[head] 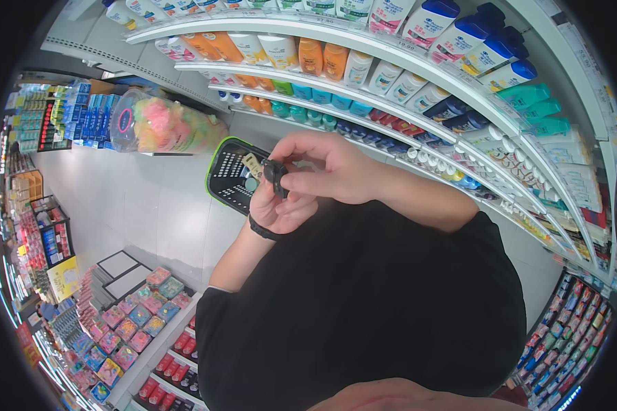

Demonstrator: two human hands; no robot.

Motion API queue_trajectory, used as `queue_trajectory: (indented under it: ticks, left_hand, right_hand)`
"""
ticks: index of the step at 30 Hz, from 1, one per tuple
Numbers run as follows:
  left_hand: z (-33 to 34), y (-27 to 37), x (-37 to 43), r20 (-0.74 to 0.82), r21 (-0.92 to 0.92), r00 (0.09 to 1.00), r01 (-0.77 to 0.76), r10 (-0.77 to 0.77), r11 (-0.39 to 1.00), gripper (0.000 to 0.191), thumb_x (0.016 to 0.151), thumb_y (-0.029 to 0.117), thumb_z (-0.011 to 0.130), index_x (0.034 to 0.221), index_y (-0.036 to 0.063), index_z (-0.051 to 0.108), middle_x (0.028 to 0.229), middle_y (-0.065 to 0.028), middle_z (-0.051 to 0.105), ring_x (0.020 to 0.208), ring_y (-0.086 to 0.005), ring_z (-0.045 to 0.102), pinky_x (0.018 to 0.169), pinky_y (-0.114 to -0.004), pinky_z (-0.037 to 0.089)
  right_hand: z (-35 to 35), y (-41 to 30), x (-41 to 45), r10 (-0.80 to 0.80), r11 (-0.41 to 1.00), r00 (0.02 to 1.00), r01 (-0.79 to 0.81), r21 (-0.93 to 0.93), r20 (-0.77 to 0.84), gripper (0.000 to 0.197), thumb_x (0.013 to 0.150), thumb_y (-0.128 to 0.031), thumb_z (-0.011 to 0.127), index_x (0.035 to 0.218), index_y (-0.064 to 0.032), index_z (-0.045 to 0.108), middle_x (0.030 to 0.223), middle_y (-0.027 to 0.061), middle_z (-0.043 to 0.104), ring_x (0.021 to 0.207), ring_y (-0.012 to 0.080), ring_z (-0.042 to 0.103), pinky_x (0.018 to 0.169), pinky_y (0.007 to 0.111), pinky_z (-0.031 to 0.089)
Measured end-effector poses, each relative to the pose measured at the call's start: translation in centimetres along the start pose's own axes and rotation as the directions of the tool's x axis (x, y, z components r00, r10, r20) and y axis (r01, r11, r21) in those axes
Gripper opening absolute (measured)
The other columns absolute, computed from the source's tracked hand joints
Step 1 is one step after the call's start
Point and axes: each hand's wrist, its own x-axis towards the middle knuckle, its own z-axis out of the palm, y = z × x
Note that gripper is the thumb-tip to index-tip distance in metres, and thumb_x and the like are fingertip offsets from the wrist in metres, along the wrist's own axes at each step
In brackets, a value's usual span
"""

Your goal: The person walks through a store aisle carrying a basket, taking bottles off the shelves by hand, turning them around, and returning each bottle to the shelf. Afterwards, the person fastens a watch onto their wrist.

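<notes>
My left hand (283, 208), with a black wristband (262, 229) on the wrist, holds a small dark object (274, 172) upright at its fingertips. What this object is cannot be made out. From above, my right hand (324, 164) grips the same object between thumb and fingers. Beyond and below both hands is a black plastic shopping basket (221, 177) with perforated walls and a bright green rim. A beige item (252, 165) and a round pale green item (250, 184) lie inside it. My hands hide the basket's right part.
Curved-looking shelves (334, 31) of shampoo bottles (311, 56) run along the top and right. A large clear container of pastel puffs (169, 123) stands at upper left near stacked blue boxes (90, 115). Lower left is a display of colourful packs (133, 318). Grey tiled floor (149, 205) lies between.
</notes>
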Motion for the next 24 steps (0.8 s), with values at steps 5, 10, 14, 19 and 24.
queue_trajectory:
  ticks: [5, 10, 14, 19, 24]
  left_hand:
    - [0.0, 0.0, 0.9, -0.254, 0.146, 0.967, 0.072, -0.033, 0.987, 0.049, 0.091, 0.042, 0.067, 0.127, 0.0124, 0.052, 0.111, -0.0024, 0.060, 0.082, -0.0110, 0.059, 0.070, -0.024, 0.047]
    - [-5.0, 4.5, 2.9, -0.159, 0.824, 0.987, 0.128, -0.008, -0.551, 0.027, 0.090, 0.024, 0.061, 0.110, 0.0061, 0.064, 0.101, -0.0060, 0.069, 0.082, -0.0208, 0.067, 0.076, -0.035, 0.052]
    - [-7.7, 6.2, 3.7, -0.207, 0.687, 0.977, 0.186, 0.057, -0.702, 0.019, 0.081, 0.021, 0.062, 0.099, 0.0159, 0.064, 0.096, -0.0033, 0.068, 0.092, -0.0260, 0.066, 0.078, -0.037, 0.053]
    - [-6.2, 7.0, 5.4, -0.439, 0.300, 0.898, 0.115, -0.030, -0.947, 0.008, 0.085, 0.025, 0.060, 0.087, 0.0194, 0.064, 0.093, -0.0031, 0.066, 0.094, -0.0239, 0.063, 0.083, -0.037, 0.046]
    - [-9.2, 6.9, 5.6, -0.543, -0.018, 0.838, -0.068, -0.047, -0.997, 0.006, 0.085, 0.023, 0.062, 0.080, 0.0213, 0.066, 0.088, -0.0004, 0.066, 0.095, -0.0195, 0.063, 0.080, -0.035, 0.044]
  right_hand:
    - [-0.8, -0.7, 0.1, -0.002, 0.995, 0.993, -0.009, -0.098, -0.118, 0.024, 0.093, -0.007, 0.061, 0.115, -0.0011, 0.055, 0.106, 0.0046, 0.064, 0.100, 0.0109, 0.060, 0.088, 0.027, 0.048]
    - [-2.1, 1.2, 1.2, 0.024, 0.975, 0.955, -0.087, -0.202, -0.295, 0.021, 0.095, -0.008, 0.061, 0.111, 0.0013, 0.053, 0.098, 0.0042, 0.061, 0.091, 0.0108, 0.061, 0.076, 0.024, 0.051]
    - [-1.6, 2.8, 1.3, -0.006, 0.855, 0.970, -0.122, -0.504, -0.245, 0.017, 0.094, -0.011, 0.062, 0.104, 0.0014, 0.056, 0.086, 0.0058, 0.062, 0.073, 0.0126, 0.061, 0.068, 0.028, 0.051]
    - [-1.2, 3.7, 1.5, 0.026, 0.698, 0.971, -0.189, -0.691, -0.240, 0.019, 0.092, -0.016, 0.064, 0.100, 0.0004, 0.057, 0.081, 0.0081, 0.065, 0.069, 0.0151, 0.061, 0.065, 0.030, 0.049]
    - [-0.5, 4.8, 1.8, 0.039, 0.655, 0.974, -0.193, -0.731, -0.223, 0.019, 0.092, -0.018, 0.064, 0.097, -0.0002, 0.060, 0.080, 0.0088, 0.066, 0.071, 0.0181, 0.063, 0.067, 0.032, 0.049]
